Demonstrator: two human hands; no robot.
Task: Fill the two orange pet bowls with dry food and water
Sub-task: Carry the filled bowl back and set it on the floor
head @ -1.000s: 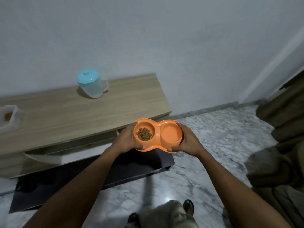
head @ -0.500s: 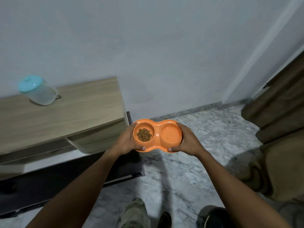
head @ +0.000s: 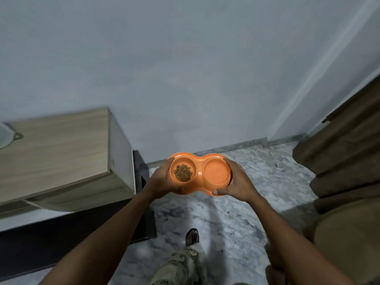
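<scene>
I carry the orange double pet bowl level in front of me, above the marble floor. My left hand grips its left end and my right hand grips its right end, thumbs on the near rim. The left well holds a small heap of brown dry food. The right well looks smooth and orange; whether it holds water I cannot tell. The clear water jug shows only as a sliver at the left edge, on the wooden cabinet.
The low wooden cabinet stands at the left with a dark mat beneath it. A white wall faces me. Brown cushioned furniture fills the right side. Marble floor lies ahead; my foot is below.
The view has swung to the right: the cabinet and jug slid toward the left edge and the brown furniture came nearer. Both hands keep the same hold on the bowl.
</scene>
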